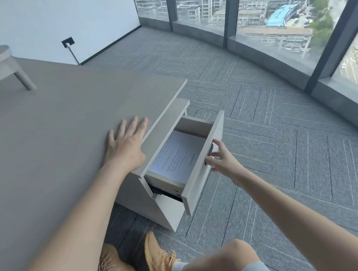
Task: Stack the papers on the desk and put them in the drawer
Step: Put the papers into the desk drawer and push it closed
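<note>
Now papers (176,156) lie in open drawer (203,168); right hand (221,160) fingers spread at its front, grasping nothing; left hand (127,144) flat, released, on desk (47,130).

High-rise office: desk (47,130), carpet tiles (290,155)

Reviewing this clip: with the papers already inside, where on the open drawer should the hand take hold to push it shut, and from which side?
Take the drawer by its front panel around the dark handle, coming from the outer, carpet side, where the right hand already is. The panel is broad and flat there. The papers lie flat inside, so nothing sticks up.
</note>
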`<state>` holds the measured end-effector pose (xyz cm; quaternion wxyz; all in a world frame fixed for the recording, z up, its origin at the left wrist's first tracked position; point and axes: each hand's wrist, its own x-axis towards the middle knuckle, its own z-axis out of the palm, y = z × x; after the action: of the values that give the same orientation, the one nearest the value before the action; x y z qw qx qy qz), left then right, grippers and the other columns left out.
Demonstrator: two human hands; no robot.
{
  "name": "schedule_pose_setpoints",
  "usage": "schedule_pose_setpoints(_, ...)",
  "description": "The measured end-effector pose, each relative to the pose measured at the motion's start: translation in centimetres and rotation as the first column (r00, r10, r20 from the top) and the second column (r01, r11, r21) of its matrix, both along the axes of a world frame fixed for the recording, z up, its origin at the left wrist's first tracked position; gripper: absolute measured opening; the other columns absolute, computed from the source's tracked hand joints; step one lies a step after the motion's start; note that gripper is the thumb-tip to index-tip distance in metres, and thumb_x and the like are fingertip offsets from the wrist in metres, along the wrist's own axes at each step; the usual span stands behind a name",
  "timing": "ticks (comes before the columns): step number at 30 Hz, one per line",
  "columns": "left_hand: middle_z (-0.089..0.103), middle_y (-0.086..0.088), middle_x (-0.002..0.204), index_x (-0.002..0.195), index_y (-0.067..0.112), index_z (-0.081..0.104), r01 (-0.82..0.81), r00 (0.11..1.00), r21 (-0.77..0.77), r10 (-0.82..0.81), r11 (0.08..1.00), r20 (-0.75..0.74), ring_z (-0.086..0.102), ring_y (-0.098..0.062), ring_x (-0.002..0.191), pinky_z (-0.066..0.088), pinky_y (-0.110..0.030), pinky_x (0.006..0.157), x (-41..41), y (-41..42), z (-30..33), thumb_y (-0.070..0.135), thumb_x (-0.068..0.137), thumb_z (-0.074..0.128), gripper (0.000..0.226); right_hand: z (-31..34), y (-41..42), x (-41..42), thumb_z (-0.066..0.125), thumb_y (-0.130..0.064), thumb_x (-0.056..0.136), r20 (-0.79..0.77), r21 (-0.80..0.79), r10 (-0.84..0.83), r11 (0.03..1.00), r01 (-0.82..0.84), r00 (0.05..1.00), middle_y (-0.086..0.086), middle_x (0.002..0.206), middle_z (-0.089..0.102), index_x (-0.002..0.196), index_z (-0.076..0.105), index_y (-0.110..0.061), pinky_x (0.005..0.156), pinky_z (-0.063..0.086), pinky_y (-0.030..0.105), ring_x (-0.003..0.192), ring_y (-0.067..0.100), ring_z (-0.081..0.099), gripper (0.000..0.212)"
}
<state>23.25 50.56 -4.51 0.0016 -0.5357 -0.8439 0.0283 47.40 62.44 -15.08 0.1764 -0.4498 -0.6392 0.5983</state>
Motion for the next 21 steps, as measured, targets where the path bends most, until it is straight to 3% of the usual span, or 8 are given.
schedule_pose_setpoints(8,-0.003,0.004,0.169,0.159,0.032,-0.002,0.018,1.000,0.028,-0.017,0.999,-0.014,-0.002,-0.029,0.155,0.006,-0.055,0.121,0.0,0.0,-0.1,0.001,0.079,0.049,0.100,-0.9,0.9,-6.1,0.070,-0.025,0.090,0.014,0.031,0.042,0.999,-0.043,0.999,0.018,0.136,0.051,0.153,0.021,-0.035,0.103,0.050,0.053,0.124,0.033,0.057,0.081)
schedule_pose_setpoints(15,-0.002,0.003,0.169,0.159,0.031,-0.002,0.019,1.000,0.042,-0.018,0.999,-0.025,-0.001,-0.029,0.155,0.008,-0.056,0.121,-0.2,-0.2,-0.4,0.003,0.081,0.050,0.097,-1.2,1.1,-10.4,0.072,-0.022,0.087,0.006,0.062,0.042,0.997,-0.043,0.999,0.006,0.120,0.051,0.152,0.025,-0.028,0.105,0.048,0.050,0.124,0.030,0.055,0.081)
schedule_pose_setpoints(21,-0.004,0.001,0.169,0.159,0.029,-0.005,0.021,0.999,0.025,-0.020,0.999,-0.042,-0.003,-0.031,0.154,0.008,-0.057,0.121,0.0,-0.1,-0.3,0.007,0.083,0.053,0.097,-1.7,0.8,-12.7,0.073,-0.031,0.084,0.006,0.097,0.025,0.995,-0.025,1.000,0.013,0.126,0.054,0.150,0.026,-0.036,0.101,0.051,0.051,0.120,0.033,0.059,0.082)
